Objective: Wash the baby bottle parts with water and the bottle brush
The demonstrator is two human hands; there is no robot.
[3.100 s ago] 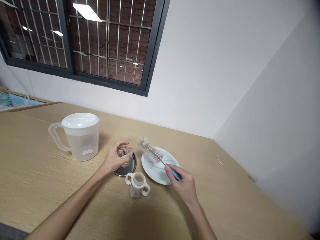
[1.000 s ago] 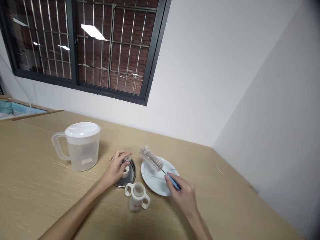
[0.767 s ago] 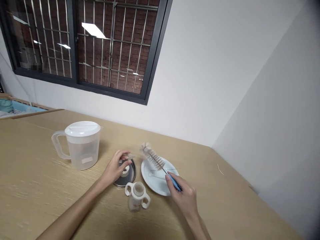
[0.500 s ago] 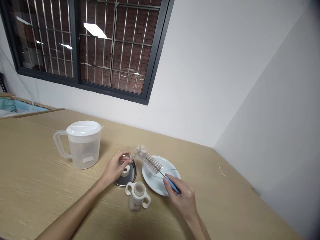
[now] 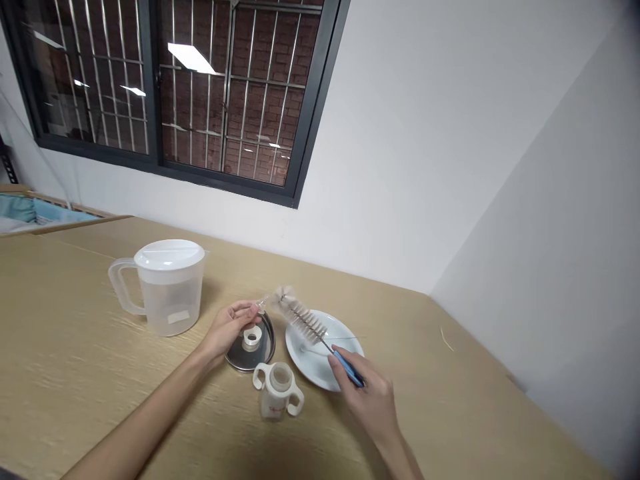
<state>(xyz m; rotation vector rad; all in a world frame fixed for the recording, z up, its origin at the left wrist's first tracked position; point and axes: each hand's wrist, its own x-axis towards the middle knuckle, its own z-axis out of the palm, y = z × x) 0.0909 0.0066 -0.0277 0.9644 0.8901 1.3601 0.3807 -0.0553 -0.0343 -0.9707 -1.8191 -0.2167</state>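
Note:
My right hand (image 5: 367, 393) is closed around the blue handle of a bottle brush (image 5: 305, 320), its bristles pointing up and left. Pinched in the fingertips of my left hand (image 5: 234, 325) is a small clear bottle teat (image 5: 263, 305), close to the brush's tufted tip; whether they touch I cannot tell. Beneath my left hand, a white bottle ring (image 5: 251, 338) lies on a round metal tray (image 5: 244, 361). A baby bottle (image 5: 275, 398) with two white handles stands uncapped in front of the tray. Under the brush sits a pale blue plate (image 5: 320, 377).
A translucent lidded pitcher (image 5: 173, 287) stands at the left, its handle turned left. A thin pale strip (image 5: 447, 339) lies on the right of the wooden table (image 5: 475, 413). White walls and a barred window (image 5: 225, 100) border the back.
My left fingers have drawn up off the bottle ring, showing it and the clear teat more plainly. The brush stays near the teat, with only a slight shift.

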